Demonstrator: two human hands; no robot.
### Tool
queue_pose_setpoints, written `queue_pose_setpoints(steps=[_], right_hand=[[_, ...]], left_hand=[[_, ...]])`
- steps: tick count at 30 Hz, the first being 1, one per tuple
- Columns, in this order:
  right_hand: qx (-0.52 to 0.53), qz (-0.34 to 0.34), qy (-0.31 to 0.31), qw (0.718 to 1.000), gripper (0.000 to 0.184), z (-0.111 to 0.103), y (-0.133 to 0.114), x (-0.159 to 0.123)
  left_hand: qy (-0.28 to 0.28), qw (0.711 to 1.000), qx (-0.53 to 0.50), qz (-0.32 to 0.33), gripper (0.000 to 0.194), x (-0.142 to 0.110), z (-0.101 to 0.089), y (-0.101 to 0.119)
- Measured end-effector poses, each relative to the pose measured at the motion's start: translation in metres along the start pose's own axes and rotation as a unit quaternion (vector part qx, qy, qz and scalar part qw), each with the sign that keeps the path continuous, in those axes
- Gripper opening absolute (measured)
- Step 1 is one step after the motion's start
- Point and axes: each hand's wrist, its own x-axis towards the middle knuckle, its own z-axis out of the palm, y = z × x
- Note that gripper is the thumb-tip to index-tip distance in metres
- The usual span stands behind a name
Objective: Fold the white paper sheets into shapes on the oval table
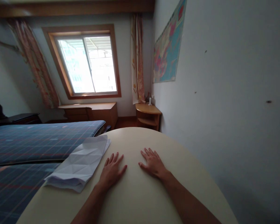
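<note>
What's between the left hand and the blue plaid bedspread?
In the head view, a folded white paper lies at the edge of the cream tabletop, between the left hand and the blue plaid bedspread.

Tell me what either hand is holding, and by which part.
Nothing: the left hand and right hand lie flat, empty, on the cream rounded tabletop.

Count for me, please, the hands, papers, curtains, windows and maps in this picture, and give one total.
Hands: 2
Paper: 1
Curtains: 2
Window: 1
Map: 1
Total: 7
</note>
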Motion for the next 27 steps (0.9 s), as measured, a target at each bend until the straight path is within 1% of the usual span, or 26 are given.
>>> queue_pose_setpoints(steps=[4, 7, 10, 13, 14, 15, 16, 18, 20, 22, 27], right_hand=[[0.000, -0.004, 0.001, 1.000, 0.069, 0.000, 0.000, 0.000], [0.003, -0.008, 0.004, 1.000, 0.068, 0.001, 0.002, 0.001], [0.007, -0.010, 0.008, 1.000, 0.067, 0.002, 0.003, 0.001], [0.009, -0.010, 0.010, 1.000, 0.066, 0.002, 0.003, 0.001], [0.009, -0.009, 0.010, 1.000, 0.066, 0.002, 0.003, 0.001], [0.009, -0.008, 0.010, 1.000, 0.066, 0.002, 0.003, 0.001], [0.010, -0.007, 0.010, 1.000, 0.066, 0.002, 0.002, 0.001], [0.011, -0.005, 0.010, 1.000, 0.065, 0.002, 0.002, 0.000], [0.013, -0.004, 0.012, 1.000, 0.065, 0.002, 0.001, -0.001], [0.016, -0.003, 0.015, 1.000, 0.064, 0.003, 0.001, -0.002], [0.020, -0.005, 0.023, 1.000, 0.062, 0.005, 0.001, -0.004]], left_hand=[[0.048, 0.999, 0.009, 0.004, 0.052, -0.001, -0.005, 0.005], [0.088, 0.996, 0.024, -0.016, 0.041, -0.001, -0.017, 0.003], [0.129, 0.988, 0.045, -0.065, 0.035, -0.004, -0.032, -0.010], [0.158, 0.973, 0.087, -0.144, 0.041, -0.009, -0.041, -0.033], [0.154, 0.966, 0.111, -0.176, 0.044, -0.012, -0.041, -0.041], [0.138, 0.962, 0.128, -0.200, 0.046, -0.014, -0.041, -0.048], [0.122, 0.960, 0.134, -0.211, 0.046, -0.016, -0.039, -0.054], [0.090, 0.964, 0.131, -0.215, 0.039, -0.019, -0.035, -0.062], [0.069, 0.967, 0.125, -0.213, 0.031, -0.021, -0.031, -0.066], [0.056, 0.966, 0.126, -0.217, 0.033, -0.021, -0.030, -0.066], [0.053, 0.963, 0.127, -0.231, 0.038, -0.021, -0.035, -0.066]])
